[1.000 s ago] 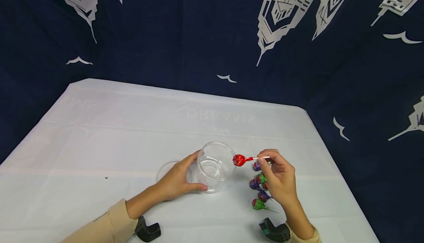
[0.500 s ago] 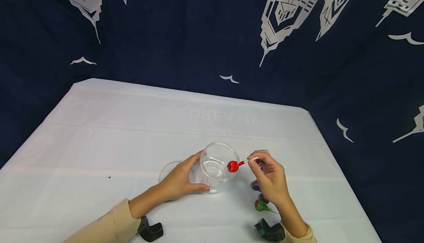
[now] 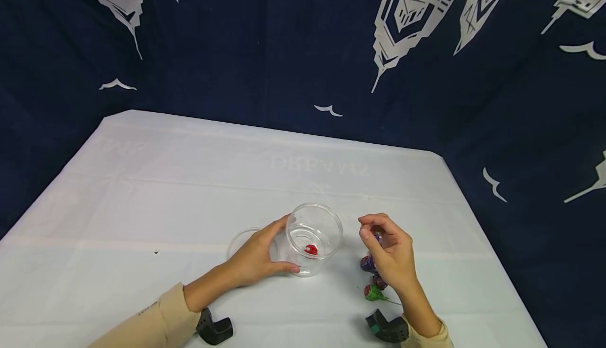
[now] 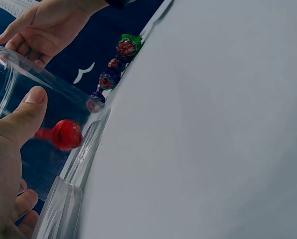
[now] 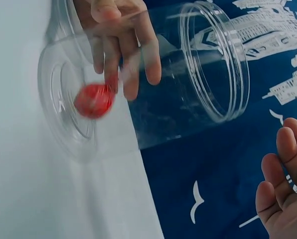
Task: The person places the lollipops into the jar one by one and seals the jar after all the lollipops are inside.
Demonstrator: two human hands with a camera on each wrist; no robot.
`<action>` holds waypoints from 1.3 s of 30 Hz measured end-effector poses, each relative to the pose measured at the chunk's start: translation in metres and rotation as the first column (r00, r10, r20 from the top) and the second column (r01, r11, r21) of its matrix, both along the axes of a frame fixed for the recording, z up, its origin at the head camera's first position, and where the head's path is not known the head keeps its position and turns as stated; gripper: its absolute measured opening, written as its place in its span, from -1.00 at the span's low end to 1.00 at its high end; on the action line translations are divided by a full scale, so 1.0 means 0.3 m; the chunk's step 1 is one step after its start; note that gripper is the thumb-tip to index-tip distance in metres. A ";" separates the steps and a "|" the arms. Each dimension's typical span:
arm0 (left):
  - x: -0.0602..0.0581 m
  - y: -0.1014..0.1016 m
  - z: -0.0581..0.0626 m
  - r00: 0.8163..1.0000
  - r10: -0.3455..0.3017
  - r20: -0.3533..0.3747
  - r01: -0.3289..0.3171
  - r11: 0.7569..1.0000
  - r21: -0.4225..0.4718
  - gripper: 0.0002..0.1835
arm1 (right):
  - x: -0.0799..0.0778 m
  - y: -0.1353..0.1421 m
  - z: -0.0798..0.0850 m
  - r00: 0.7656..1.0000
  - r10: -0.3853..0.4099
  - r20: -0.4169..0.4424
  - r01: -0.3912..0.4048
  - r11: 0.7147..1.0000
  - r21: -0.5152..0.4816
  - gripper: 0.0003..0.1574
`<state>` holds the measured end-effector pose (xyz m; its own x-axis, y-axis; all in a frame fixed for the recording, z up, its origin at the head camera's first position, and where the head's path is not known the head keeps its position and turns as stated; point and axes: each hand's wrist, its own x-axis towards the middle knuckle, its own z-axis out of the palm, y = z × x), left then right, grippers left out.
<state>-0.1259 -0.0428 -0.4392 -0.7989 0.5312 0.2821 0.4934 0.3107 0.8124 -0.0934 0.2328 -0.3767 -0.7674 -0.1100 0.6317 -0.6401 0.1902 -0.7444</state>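
Observation:
My left hand [image 3: 255,257] grips a clear plastic jar [image 3: 330,232] round its side, with the thumb at the front and the fingers behind. Inside the jar a red-wrapped lollipop [image 5: 92,101] is head down near the bottom, its head slightly blurred in the right wrist view. To the right of the jar's rim hovers my right hand [image 3: 394,256], fingers loosely bent and holding nothing. Below and behind that hand, several lollipops lie on the white cloth, among them a purple one [image 3: 367,264] and a green one [image 3: 374,292]. The hand hides part of this group.
A clear round lid [image 3: 235,240] lies on the table behind my left hand, partly covered by it. The white-clothed table [image 3: 156,200] ends at a dark blue printed curtain [image 3: 227,63]. Black wrist devices sit on both wrists, with the right one [image 3: 387,328] near the lollipops.
My right hand carried the red lollipop left over the jar's mouth and let go, and it dropped inside. The right hand then drew back slightly. The left hand kept holding the jar.

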 end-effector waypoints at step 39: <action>-0.004 -0.003 -0.001 1.000 -0.027 0.010 0.027 1.000 -0.015 0.09 | -0.043 0.278 -0.044 0.838 -0.473 0.273 0.415 0.876 0.247 -0.77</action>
<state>-0.1271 -0.0437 -0.4394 -0.7871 0.5564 0.2662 0.4937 0.3098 0.8126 -0.1064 0.3160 -0.3900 -0.9130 0.2080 0.3511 -0.1924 0.5392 -0.8199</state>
